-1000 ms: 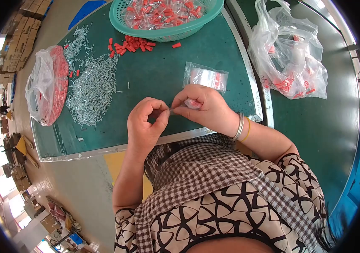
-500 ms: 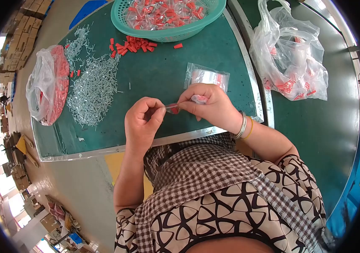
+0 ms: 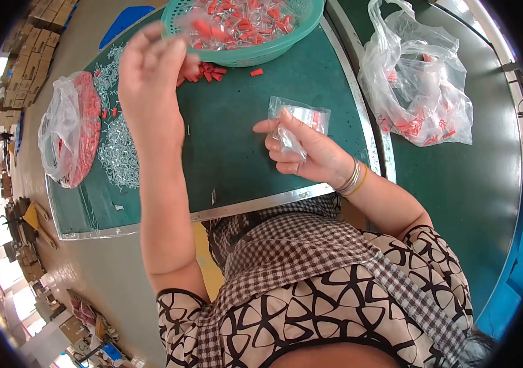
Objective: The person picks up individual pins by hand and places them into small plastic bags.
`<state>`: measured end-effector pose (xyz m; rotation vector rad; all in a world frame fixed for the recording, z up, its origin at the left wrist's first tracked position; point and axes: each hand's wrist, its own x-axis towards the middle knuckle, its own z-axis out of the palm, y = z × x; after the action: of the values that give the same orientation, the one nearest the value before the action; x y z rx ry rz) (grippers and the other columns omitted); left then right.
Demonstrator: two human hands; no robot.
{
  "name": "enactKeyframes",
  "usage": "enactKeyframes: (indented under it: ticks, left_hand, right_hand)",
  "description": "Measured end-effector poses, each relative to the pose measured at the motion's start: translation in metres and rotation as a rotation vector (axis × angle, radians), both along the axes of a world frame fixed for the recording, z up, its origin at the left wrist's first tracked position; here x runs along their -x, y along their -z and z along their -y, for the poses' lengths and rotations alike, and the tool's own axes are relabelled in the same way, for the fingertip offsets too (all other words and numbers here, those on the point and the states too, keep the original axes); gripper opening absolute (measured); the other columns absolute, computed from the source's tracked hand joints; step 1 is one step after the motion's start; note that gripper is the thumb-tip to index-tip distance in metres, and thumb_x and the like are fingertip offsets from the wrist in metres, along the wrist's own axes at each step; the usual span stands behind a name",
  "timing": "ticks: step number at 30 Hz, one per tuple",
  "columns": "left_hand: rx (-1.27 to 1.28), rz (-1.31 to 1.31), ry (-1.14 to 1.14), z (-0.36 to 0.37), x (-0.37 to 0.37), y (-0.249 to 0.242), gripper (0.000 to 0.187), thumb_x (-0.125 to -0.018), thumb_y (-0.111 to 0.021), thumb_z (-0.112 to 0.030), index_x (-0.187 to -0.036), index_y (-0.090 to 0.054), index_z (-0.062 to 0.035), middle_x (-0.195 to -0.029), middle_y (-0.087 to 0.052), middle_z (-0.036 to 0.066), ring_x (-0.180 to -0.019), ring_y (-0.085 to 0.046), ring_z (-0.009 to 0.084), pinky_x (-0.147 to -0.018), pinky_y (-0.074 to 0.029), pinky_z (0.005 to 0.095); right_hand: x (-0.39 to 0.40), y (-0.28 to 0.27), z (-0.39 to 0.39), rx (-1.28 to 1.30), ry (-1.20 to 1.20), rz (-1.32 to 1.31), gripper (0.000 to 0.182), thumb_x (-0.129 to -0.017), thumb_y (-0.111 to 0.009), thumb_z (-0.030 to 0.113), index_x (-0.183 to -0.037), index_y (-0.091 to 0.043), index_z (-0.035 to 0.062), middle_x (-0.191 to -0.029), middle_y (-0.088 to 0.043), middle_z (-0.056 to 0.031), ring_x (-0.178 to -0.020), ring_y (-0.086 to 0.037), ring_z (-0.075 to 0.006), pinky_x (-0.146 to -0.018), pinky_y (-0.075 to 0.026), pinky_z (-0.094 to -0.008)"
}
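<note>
My left hand (image 3: 151, 64) is raised at the left rim of the green perforated basket (image 3: 243, 58), its fingers smeared by motion. Just off its fingertips is a blurred small clear packet with a red plug in it (image 3: 207, 29); I cannot tell if the fingers still touch it. The basket is full of similar packets (image 3: 246, 24) with red plugs and screws. Over the near side of the table, my right hand (image 3: 307, 147) has its lower fingers curled round crumpled clear plastic bags (image 3: 290, 145), thumb raised. Behind it lies a flat clear bag (image 3: 298, 112) with white and red contents.
Loose red plugs (image 3: 209, 73) lie below the basket. A pile of screws (image 3: 117, 153) spreads on the left, partly hidden by my left forearm. Beside it sits a plastic bag of red plugs (image 3: 83, 129). A white plastic carrier bag (image 3: 420, 92) stands on the right-hand table.
My left hand has moved from beside the right hand up to the basket, along with the small packet. My right hand has turned thumb-up, keeping the crumpled plastic.
</note>
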<state>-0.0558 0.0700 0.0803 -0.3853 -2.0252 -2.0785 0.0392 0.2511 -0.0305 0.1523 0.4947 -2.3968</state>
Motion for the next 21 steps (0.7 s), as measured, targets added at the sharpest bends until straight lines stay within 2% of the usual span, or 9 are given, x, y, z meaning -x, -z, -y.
enactKeyframes:
  ticks: [3,5,6,8,9,11,14,17,21]
  left_hand:
    - [0.149,-0.145,-0.129,-0.006,0.006,0.0,0.028,-0.09,-0.061,-0.007,-0.115,-0.059,0.0042,-0.098,-0.065,0.009,-0.087,-0.06,0.0114,-0.078,-0.048,0.0243]
    - [0.357,-0.086,-0.144,0.004,-0.021,0.017,0.017,-0.089,-0.063,-0.007,-0.104,-0.065,0.0022,-0.091,-0.066,0.005,-0.082,-0.059,0.0091,-0.075,-0.047,0.023]
    - [0.429,-0.064,-0.154,0.009,-0.036,0.031,0.005,-0.085,-0.066,-0.001,-0.09,-0.067,-0.0001,-0.087,-0.067,0.002,-0.074,-0.057,0.0082,-0.07,-0.048,0.0232]
    - [0.568,-0.036,-0.096,0.009,-0.069,0.046,0.005,-0.085,-0.065,0.0,-0.089,-0.068,-0.0021,-0.083,-0.065,0.001,-0.074,-0.057,0.0081,-0.066,-0.046,0.0212]
    - [0.531,-0.171,-0.044,0.01,-0.078,0.061,0.007,-0.082,-0.067,0.003,-0.087,-0.067,-0.0018,-0.081,-0.066,0.003,-0.07,-0.058,0.0107,-0.064,-0.046,0.0226]
    - [0.523,-0.146,0.05,0.002,-0.101,0.065,0.011,-0.077,-0.071,0.005,-0.086,-0.067,-0.0015,-0.081,-0.065,0.007,-0.068,-0.059,0.0153,-0.061,-0.047,0.0255]
    - [0.527,-0.068,0.127,-0.005,-0.116,0.081,0.021,-0.077,-0.074,0.001,-0.094,-0.064,-0.0008,-0.081,-0.063,0.007,-0.065,-0.056,0.0102,-0.058,-0.046,0.0226]
    - [0.468,0.147,-0.009,-0.013,-0.115,0.087,0.026,-0.079,-0.075,0.0,-0.099,-0.06,0.0002,-0.081,-0.062,0.005,-0.064,-0.054,0.0069,-0.058,-0.045,0.0207]
    - [0.268,0.159,0.03,-0.013,-0.11,0.1,0.018,-0.084,-0.071,-0.002,-0.098,-0.059,0.0007,-0.081,-0.062,0.001,-0.062,-0.052,0.0043,-0.055,-0.043,0.0189]
  right_hand:
    - [0.0,-0.003,0.002,0.017,0.048,0.017,0.04,-0.095,-0.061,0.029,-0.126,-0.052,0.0041,-0.085,-0.057,0.0014,-0.064,-0.049,-0.0057,-0.067,-0.05,-0.0275]
    - [0.001,-0.009,0.004,-0.023,0.112,0.032,0.038,-0.095,-0.06,0.023,-0.126,-0.051,0.0036,-0.09,-0.06,-0.0013,-0.074,-0.057,-0.0095,-0.08,-0.052,-0.0332]
    - [-0.001,-0.009,0.005,-0.045,0.139,0.048,0.038,-0.095,-0.06,0.021,-0.127,-0.051,0.0033,-0.093,-0.061,-0.0027,-0.079,-0.061,-0.0114,-0.087,-0.053,-0.0361]
    - [-0.001,-0.003,0.006,0.011,0.175,0.029,0.036,-0.095,-0.059,0.016,-0.127,-0.05,0.0027,-0.099,-0.062,-0.0059,-0.092,-0.063,-0.018,-0.097,-0.05,-0.0412]
    - [0.0,0.0,0.007,0.039,0.186,0.016,0.036,-0.094,-0.059,0.013,-0.127,-0.05,0.0024,-0.102,-0.063,-0.0075,-0.099,-0.064,-0.0213,-0.102,-0.048,-0.0437]
    - [0.0,0.005,0.011,0.029,0.22,0.019,0.035,-0.094,-0.06,0.013,-0.126,-0.052,0.0034,-0.106,-0.063,-0.0092,-0.102,-0.063,-0.0237,-0.104,-0.046,-0.0437]
    - [-0.002,0.005,0.013,0.011,0.255,0.03,0.034,-0.094,-0.058,0.01,-0.127,-0.051,0.0032,-0.111,-0.062,-0.0112,-0.11,-0.06,-0.0261,-0.103,-0.046,-0.0415]
    - [-0.005,0.0,0.014,-0.051,0.273,0.031,0.034,-0.096,-0.053,0.008,-0.129,-0.048,0.0014,-0.113,-0.059,-0.0115,-0.111,-0.059,-0.0256,-0.099,-0.048,-0.0391]
    - [-0.008,0.001,0.019,-0.125,0.284,-0.011,0.033,-0.096,-0.052,0.007,-0.128,-0.047,0.0007,-0.113,-0.06,-0.012,-0.108,-0.059,-0.0228,-0.095,-0.049,-0.036]
